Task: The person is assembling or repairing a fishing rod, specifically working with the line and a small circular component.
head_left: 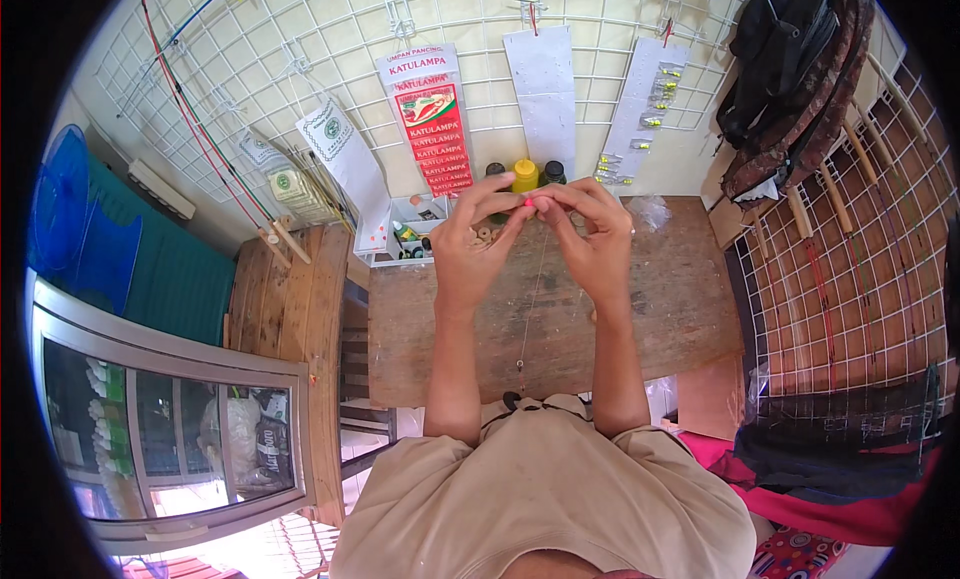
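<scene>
My left hand (472, 247) and my right hand (594, 241) are raised in front of me, fingertips almost meeting. Between them is a small bright pink piece (529, 204), pinched by thumb and finger on both sides; its exact kind is too small to make out. A thin line (537, 289) hangs from the fingertips down over the table. At its lower end dangles a small dark metal piece (520, 363), perhaps a hook or swivel. The fingers partly hide the point where the line meets the pink piece.
Beyond my hands, a yellow bottle (525, 175) and dark bottles (554, 173) stand on the wooden table (670, 309). A white tray (375, 241) of small items sits left of them. Cards hang on the wire grid (300, 39); a dark backpack (780, 69) hangs right.
</scene>
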Demonstrator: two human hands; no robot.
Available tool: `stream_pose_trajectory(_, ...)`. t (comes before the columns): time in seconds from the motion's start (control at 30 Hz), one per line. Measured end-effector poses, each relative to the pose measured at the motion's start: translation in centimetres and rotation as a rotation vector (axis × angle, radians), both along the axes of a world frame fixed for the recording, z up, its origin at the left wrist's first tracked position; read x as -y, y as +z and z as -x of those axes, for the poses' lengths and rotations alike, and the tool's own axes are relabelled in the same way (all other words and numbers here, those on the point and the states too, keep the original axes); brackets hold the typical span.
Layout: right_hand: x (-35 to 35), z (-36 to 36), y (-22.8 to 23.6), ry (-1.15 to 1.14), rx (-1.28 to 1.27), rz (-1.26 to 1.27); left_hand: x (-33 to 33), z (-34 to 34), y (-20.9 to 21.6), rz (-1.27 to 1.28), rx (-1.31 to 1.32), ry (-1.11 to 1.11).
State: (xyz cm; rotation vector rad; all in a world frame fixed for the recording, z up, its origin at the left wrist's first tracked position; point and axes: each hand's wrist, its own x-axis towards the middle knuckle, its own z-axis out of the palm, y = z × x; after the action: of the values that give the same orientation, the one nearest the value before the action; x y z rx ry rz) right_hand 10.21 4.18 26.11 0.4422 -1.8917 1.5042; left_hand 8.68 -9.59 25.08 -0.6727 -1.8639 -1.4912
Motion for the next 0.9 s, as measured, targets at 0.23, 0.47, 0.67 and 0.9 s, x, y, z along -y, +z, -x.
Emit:
stream_pose_trajectory(0.23, 0.2, 0.9, -1.5, 0.181, 0.14, 0.389, 0.8, 0.0, -0.1, -0.016, 0.045, -0.039)
stream_pose_trajectory(0.47, 0.0, 1.6, -1.6, 0.292, 0.122, 0.531, 1.6, 0.2, -0.8, -0.049, 0.099, -0.111)
stream_pose_trajectory(0.67, 0.2, 1.4, -1.6, 0.476, 0.24, 0.762, 2.0, 0.1, -1.5, -0.053, 0.233, -0.183)
stream_pose_trajectory(0.9, 0.6, 1.8, -3.4, 0.327, 0.22, 0.743, 2.5, -0.6, -2.0, -0.087, 0.405, -0.31)
